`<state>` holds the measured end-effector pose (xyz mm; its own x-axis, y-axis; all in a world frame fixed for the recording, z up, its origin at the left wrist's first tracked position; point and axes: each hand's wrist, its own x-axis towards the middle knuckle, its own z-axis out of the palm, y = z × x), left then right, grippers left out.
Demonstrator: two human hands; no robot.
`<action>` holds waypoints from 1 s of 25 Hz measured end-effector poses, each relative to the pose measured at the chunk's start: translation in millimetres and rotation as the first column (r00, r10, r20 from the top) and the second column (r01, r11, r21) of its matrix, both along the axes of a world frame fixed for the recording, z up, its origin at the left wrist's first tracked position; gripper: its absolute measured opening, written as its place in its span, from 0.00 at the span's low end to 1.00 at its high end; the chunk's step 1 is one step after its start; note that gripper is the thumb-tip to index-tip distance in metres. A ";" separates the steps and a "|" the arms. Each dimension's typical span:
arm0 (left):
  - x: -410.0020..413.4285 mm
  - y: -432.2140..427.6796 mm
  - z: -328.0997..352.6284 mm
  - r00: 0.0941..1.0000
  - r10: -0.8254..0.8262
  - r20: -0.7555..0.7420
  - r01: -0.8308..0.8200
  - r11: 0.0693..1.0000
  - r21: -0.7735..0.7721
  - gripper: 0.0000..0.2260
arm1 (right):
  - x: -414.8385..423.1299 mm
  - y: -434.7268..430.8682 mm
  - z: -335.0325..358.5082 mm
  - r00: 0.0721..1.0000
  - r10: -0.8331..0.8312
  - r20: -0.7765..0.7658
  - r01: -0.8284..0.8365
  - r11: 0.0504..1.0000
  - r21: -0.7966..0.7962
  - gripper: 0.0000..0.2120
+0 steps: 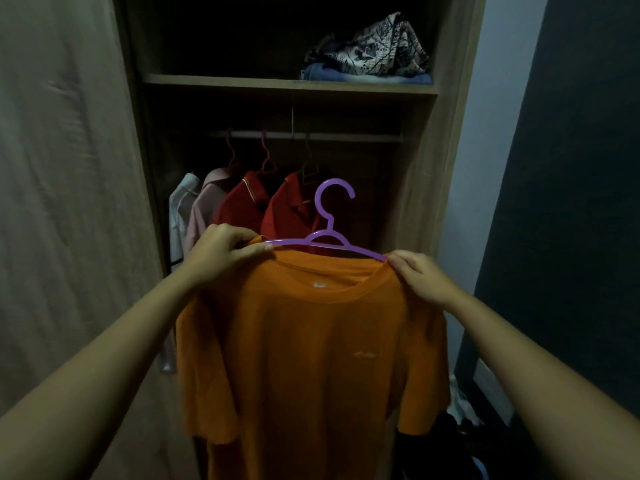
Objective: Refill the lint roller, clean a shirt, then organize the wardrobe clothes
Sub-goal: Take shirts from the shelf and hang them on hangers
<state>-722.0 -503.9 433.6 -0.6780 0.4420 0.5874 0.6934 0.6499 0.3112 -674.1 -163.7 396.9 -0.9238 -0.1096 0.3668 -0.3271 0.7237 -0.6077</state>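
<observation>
Matt orange cloth shirt (311,341), smooth glossy purple plastic hanger (329,233), matt wood-grain wardrobe (291,84)

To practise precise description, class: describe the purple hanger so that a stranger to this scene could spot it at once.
Find the wooden wardrobe. In front of its rail, the left hand and right hand hold an orange T-shirt, with the hanger inside its neckline. Unlike the hangers on the rail, it is purple and hooked on nothing.

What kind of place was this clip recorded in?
Probably a bedroom: an open wooden wardrobe, shirts hanging on its rail, clothes piled on its shelf, an orange T-shirt held on a hanger.
</observation>
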 end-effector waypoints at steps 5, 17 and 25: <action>-10.2 12.5 -8.9 0.966 0.247 -0.075 -0.235 0.962 0.138 0.17 | -18.6 -25.1 3.1 0.938 -0.253 -0.236 0.265 0.964 0.024 0.18; -73.7 84.8 25.6 0.911 0.409 -0.054 -0.402 0.909 0.113 0.28 | -129.2 -85.8 61.7 0.991 0.103 0.087 0.016 0.552 -0.834 0.08; -233.6 83.3 51.1 0.905 0.378 0.193 -0.409 0.899 0.157 0.31 | -244.8 -74.4 89.7 0.989 -0.148 0.006 0.111 0.710 -0.695 0.08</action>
<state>-955.6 -420.7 484.7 -0.8615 0.0110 0.5076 0.3266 0.7776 0.5373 -918.9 -238.1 486.6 -0.8894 0.3116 0.3344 -0.3036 0.1442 -0.9418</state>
